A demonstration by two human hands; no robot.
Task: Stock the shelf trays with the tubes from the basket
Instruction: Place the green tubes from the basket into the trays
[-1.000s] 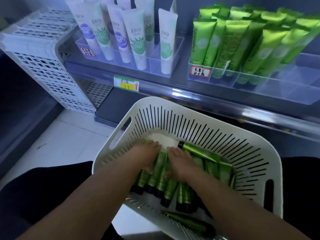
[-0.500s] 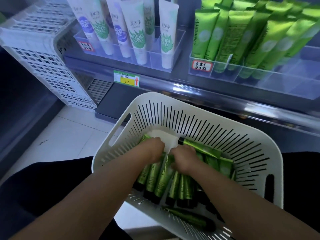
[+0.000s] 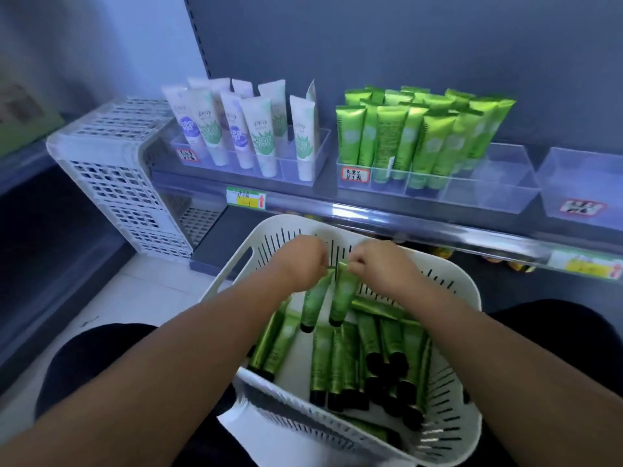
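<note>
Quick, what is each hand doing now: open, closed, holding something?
Left hand: closed on a green tube.
Right hand: closed on another green tube.

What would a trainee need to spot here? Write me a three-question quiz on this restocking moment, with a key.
1. True or false: each of the hands, left hand and right hand, lifts one green tube by its crimped end above the white basket.
2. Multiple choice: which section of the green tubes' tray still has room? A) its left end B) its right end C) none
3. Fill in: the lifted tubes, the left tube and the right tube, hang with their black caps pointing ____.

Key: 1 true; 2 B; 3 down.
</note>
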